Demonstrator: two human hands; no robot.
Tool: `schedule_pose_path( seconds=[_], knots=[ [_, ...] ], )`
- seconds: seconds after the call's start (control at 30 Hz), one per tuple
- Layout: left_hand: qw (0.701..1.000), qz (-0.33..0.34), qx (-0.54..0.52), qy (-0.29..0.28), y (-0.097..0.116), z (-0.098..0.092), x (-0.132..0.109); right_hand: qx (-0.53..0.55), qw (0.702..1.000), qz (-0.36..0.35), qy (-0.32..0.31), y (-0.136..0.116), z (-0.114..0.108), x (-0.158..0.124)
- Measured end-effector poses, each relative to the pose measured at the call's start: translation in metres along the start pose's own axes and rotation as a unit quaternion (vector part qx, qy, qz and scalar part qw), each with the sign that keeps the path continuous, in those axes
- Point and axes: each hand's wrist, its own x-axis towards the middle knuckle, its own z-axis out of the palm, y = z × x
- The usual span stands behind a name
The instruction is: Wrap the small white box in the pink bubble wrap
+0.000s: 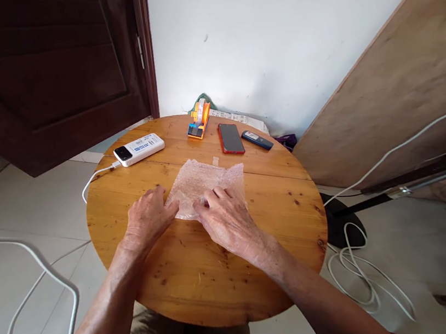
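A clear sheet of bubble wrap (191,179) lies spread in the middle of the round wooden table (181,283). My left hand (149,213) rests at its left edge, thumb stretched out and apart from the fingers, holding nothing. Over the front part of the wrap, my right hand (230,221) has its fingers curled down with thumb and forefinger close together. Something small shows at those fingertips, but I cannot make out what it is. A short strip of tape (215,161) sits at the far edge of the wrap.
Along the table's far side are a white power bank (145,146) with a cable, an orange and blue tape dispenser (198,119), a red-edged phone (230,138) and a dark blue handheld device (257,140). A dark door (66,56) stands left; loose white cable (362,274) lies right.
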Motion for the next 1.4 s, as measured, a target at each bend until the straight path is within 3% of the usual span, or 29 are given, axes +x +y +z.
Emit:
schedule_pose_path(
  seconds=[0.2, 0.43, 0.67, 0.93, 1.1, 1.23, 1.4],
  knots=[
    [0.999, -0.002, -0.044, -0.019, -0.005, 0.000, 0.000, -0.010, 1.000, 0.003, 0.022, -0.002, 0.003, -0.001],
    [0.967, -0.005, -0.243, -0.071, -0.007, 0.007, 0.003, -0.006, 1.000, -0.003, 0.028, -0.003, 0.004, -0.002],
    [0.957, -0.012, -0.288, -0.039, -0.003, 0.005, 0.001, -0.007, 1.000, -0.001, 0.028, -0.003, 0.007, -0.002],
    [0.868, -0.015, -0.490, -0.077, 0.021, 0.002, -0.005, 0.002, 0.999, 0.005, 0.037, -0.004, 0.009, -0.002],
    [0.824, -0.023, -0.557, -0.107, 0.030, 0.005, -0.007, 0.060, 0.997, 0.016, 0.039, -0.002, 0.008, -0.006],
    [0.847, 0.015, -0.524, -0.091, 0.033, 0.010, -0.008, 0.155, 0.983, 0.051, 0.080, -0.002, 0.009, -0.013],
    [0.923, 0.125, -0.365, 0.003, 0.044, 0.012, -0.013, 0.235, 0.962, 0.087, 0.108, 0.002, 0.011, -0.018]
  ],
)
